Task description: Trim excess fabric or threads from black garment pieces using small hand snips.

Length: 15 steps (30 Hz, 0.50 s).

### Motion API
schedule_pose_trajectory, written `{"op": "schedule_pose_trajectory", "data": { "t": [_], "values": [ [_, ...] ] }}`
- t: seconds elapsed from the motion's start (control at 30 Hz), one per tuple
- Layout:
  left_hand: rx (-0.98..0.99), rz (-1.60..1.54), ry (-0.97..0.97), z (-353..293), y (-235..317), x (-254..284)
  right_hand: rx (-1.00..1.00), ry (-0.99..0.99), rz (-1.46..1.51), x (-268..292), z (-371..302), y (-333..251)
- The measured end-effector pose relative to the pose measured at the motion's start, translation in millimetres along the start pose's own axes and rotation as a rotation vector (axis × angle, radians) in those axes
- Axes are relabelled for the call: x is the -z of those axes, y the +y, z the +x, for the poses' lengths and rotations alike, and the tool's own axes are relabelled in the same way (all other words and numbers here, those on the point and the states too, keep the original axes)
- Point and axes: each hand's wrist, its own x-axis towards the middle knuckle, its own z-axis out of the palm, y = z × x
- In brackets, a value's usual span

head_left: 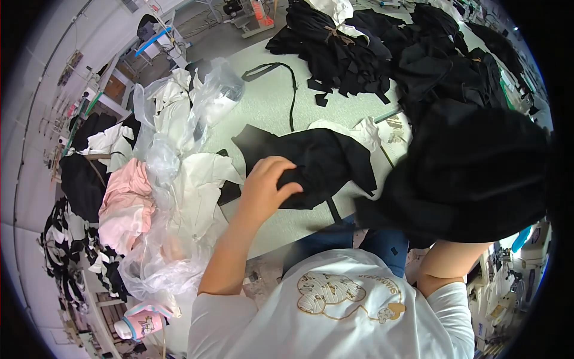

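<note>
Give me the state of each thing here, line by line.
Left hand: open, half curled
Black cloth: spread out, creased
Raised black fabric: draped, partly blurred, hiding the right hand
Black bundle: tied
Black strip: uncoiled, bent
Clear plastic bags: crumpled
Pink cloth: bunched
White cloth: wrinkled

Pale wall (pixel 89 39) at left, grey floor (pixel 206 45) beyond 1 pale green worktable (pixel 269 102)
</note>
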Motion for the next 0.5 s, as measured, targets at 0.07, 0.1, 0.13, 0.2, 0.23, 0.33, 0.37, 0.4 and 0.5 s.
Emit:
{"op": "schedule_pose_trajectory", "data": {
  "t": [0.07,0.1,0.13,0.2,0.23,0.33,0.37,0.4,0.5],
  "values": [
    [0.083,0.045,-0.052,-10,-17,-13,-0.073,-0.154,0.153,25,-2,-1],
    [0.151,0.143,-0.083,-17,-25,-21,-0.112,-0.231,0.239,10,-9,1],
    [0.219,0.242,-0.113,-23,-33,-28,-0.151,-0.308,0.325,14,-14,2],
    [0.165,0.225,-0.039,-25,-49,-41,-0.216,-0.461,0.483,56,-8,8],
    [0.258,0.132,-0.060,-27,-59,-45,-0.250,-0.534,0.566,72,-5,15],
    [0.367,-0.034,-0.061,-23,-62,-44,-0.518,-0.373,0.445,85,-59,33],
    [0.389,-0.106,-0.032,-21,-58,-40,-0.577,-0.236,0.199,81,-81,39],
    [0.298,-0.089,0.045,-12,-48,-35,-0.648,-0.309,0.100,77,-90,44],
    [0.058,-0.070,0.256,9,-25,-17,-0.890,-0.348,0.009,44,-116,51]
  ]
}}
